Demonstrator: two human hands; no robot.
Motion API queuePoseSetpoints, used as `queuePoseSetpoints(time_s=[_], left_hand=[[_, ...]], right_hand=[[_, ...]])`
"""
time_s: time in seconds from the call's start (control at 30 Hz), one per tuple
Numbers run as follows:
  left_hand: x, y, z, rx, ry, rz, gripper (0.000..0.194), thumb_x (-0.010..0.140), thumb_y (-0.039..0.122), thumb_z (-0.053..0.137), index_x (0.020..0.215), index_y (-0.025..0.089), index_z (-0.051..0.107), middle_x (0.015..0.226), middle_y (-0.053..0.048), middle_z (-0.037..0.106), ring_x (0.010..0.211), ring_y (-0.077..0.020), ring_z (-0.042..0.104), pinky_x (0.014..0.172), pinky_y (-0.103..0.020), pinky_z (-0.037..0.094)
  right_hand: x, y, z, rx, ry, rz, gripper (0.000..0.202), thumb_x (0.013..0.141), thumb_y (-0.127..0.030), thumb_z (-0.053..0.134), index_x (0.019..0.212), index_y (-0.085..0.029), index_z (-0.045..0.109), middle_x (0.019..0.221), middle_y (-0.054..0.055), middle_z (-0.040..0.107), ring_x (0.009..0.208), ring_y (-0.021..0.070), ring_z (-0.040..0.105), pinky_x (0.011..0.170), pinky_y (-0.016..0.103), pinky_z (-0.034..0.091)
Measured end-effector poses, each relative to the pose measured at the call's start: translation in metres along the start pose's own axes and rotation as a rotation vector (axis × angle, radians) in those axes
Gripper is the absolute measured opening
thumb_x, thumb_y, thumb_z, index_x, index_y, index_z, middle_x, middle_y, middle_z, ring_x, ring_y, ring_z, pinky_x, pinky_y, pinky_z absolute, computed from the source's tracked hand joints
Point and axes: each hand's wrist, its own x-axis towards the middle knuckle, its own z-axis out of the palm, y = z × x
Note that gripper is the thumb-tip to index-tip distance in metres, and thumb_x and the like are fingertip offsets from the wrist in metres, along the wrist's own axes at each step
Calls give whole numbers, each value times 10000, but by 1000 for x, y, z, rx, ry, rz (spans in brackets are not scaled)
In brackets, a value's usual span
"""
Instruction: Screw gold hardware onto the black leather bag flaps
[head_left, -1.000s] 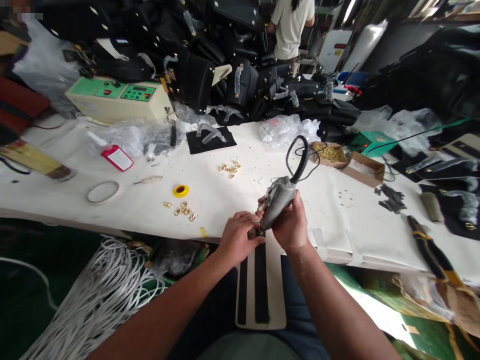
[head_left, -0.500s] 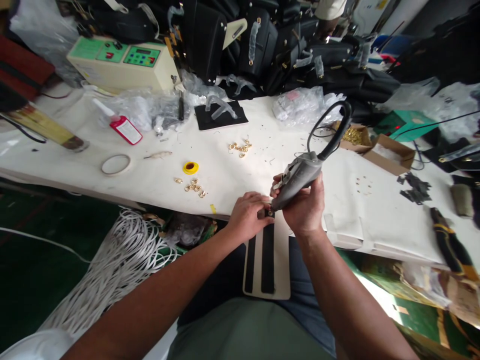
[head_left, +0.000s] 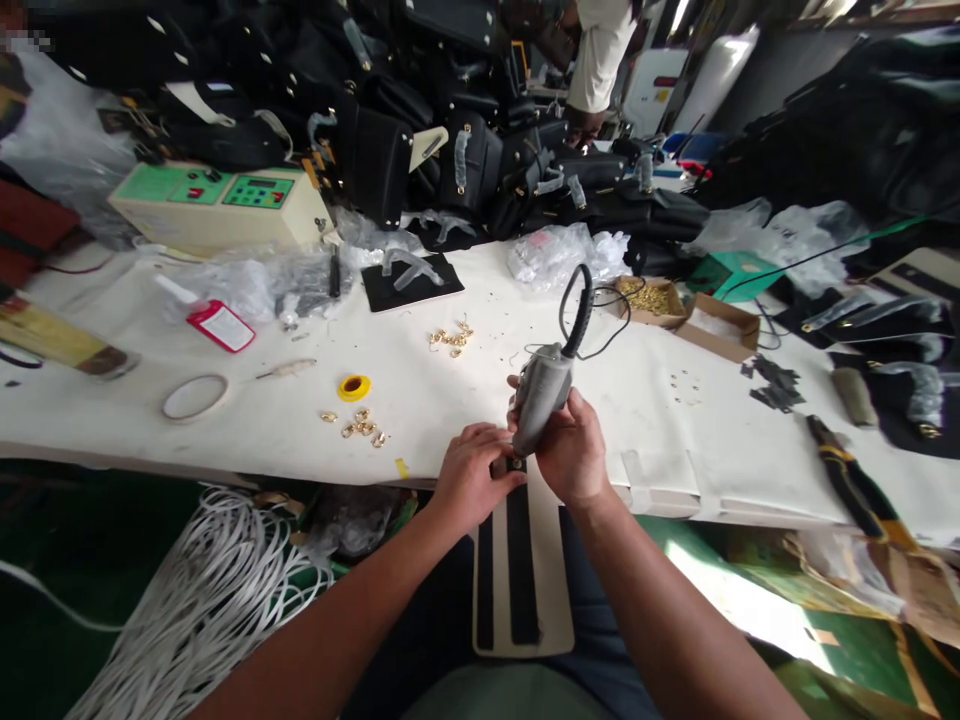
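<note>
My right hand (head_left: 576,455) is wrapped round a grey corded electric screwdriver (head_left: 541,395), which leans with its lower end down at the table's front edge. That end meets, or nearly meets, a small metal fitting (head_left: 517,463) on a dark piece; the exact contact is hidden. My left hand (head_left: 472,475) pinches the dark piece beside the fitting, thumb on the near side. From under the hands a beige panel (head_left: 553,610) with two black straps (head_left: 523,575) hangs over the edge onto my lap.
Gold clasps (head_left: 364,424), a yellow tape roll (head_left: 354,388) and a red bottle (head_left: 225,326) lie to the left. Pliers (head_left: 847,475), black scraps (head_left: 774,383) and small boxes (head_left: 716,328) are at right. Black bags (head_left: 472,160) pile behind; a person (head_left: 600,55) stands beyond.
The view has tipped upward and turned a little right, so the table sits lower and further left. The screwdriver looks slightly more upright; both hands keep their grips.
</note>
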Motion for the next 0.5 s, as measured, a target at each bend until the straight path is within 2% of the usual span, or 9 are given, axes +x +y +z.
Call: queuePoseSetpoints(time_s=[0.13, 0.3, 0.4, 0.5], left_hand=[[1, 3, -3, -5, -10, -11, 317, 700, 236, 965, 963, 266, 791, 1240, -46, 786, 1290, -334, 629, 1072, -529, 509], [2, 5, -5, -12, -29, -27, 306, 688, 213, 966, 925, 264, 779, 1221, -32, 792, 1281, -331, 628, 1066, -520, 507], [2, 5, -6, -14, -26, -15, 306, 691, 206, 964, 923, 261, 773, 1200, -25, 796, 1267, -325, 629, 1061, -514, 506], [3, 4, -6, -20, -23, 2, 299, 704, 210, 955, 935, 260, 772, 1186, -23, 797, 1258, -322, 628, 1060, -510, 504]], right_hand=[[0, 2, -1, -8, 15, -6, 591, 843, -720, 645, 1033, -177, 781, 927, 86, 748, 838, 265, 660, 793, 415, 560], [-1, 6, -2, 1, 15, -16, 602, 837, -714, 697, 1100, -181, 790, 963, 70, 741, 769, 217, 617, 772, 378, 542], [-1, 10, -3, 6, 28, -9, 594, 839, -720, 712, 1096, -192, 795, 1001, 75, 744, 820, 223, 627, 806, 372, 538], [0, 14, -5, -25, 37, -13, 592, 859, -734, 691, 1092, -199, 791, 896, 69, 720, 855, 241, 628, 821, 375, 527]])
